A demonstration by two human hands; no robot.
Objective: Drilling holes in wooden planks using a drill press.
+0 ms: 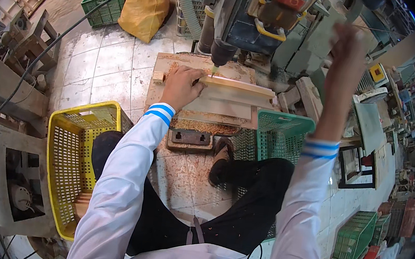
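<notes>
While the left hand was clamped on the wooden strip beneath it, the drill bit stood just right of that grip.
A loosened hold risked strip twist or nicked fingers; whether the blurred right hand, farther right, gripped anything, I couldn't tell.

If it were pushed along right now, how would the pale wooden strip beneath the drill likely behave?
The wooden strip looks straight along its length, so it would probably stay stiff. Its slim build suggests fairly light weight. Its flat, squared sides should make it likelier to slide than roll.
</notes>
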